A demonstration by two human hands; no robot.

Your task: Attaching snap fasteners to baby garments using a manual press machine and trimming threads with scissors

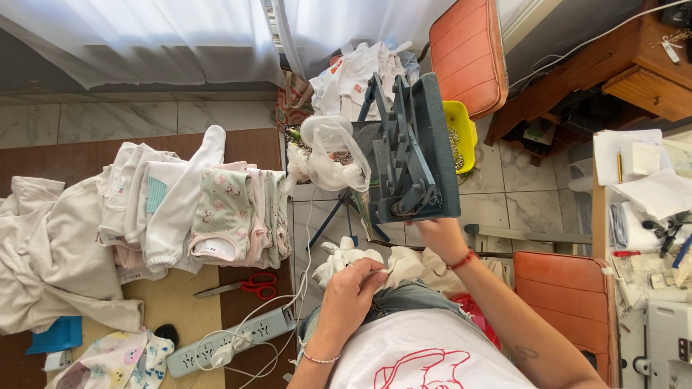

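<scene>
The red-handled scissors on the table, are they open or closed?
Closed: the scissors lie flat with blades together in one point and handles side by side.

Bright daylight through the white curtain (144,36) beyond both hands; soft shadows, sharp focus, wide-angle bending at edges.

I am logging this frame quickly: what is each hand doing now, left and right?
Left hand: closed, pinching the white garment on the lap.
Right hand: at the base of the grey press machine; grip cannot be told.
</scene>
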